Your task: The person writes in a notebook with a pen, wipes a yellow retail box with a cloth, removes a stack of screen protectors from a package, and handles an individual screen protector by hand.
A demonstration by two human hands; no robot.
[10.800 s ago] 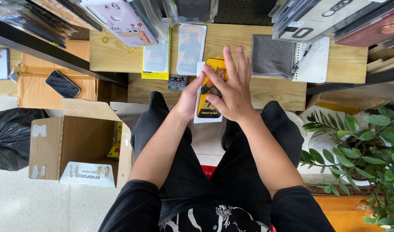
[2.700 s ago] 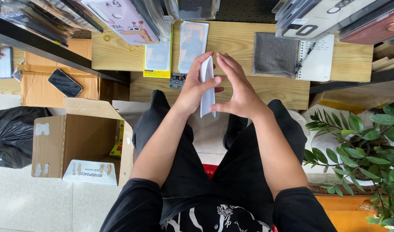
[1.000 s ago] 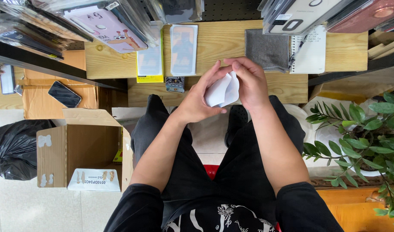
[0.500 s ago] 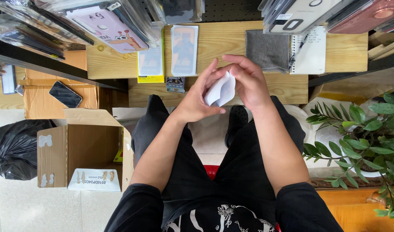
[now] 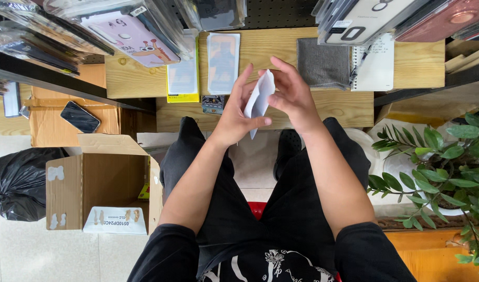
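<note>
both hands (image 5: 265,107) around white packet (image 5: 259,99)

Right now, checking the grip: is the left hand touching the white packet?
Touching. The head view shows the left hand pinching the white packet, thumb pressed on its lower edge.

Only 1 view exists, so nothing is shared between cameras. The camera sits on the person's head and looks almost straight down past the chest and black-trousered thighs. The left hand (image 5: 234,117) and right hand (image 5: 294,99) meet near the frame's centre, close to the lens. The wooden bench (image 5: 281,52) runs across the top edge, farther off. An open cardboard box (image 5: 101,185) lies at left, a potted plant (image 5: 448,162) at right.
</note>
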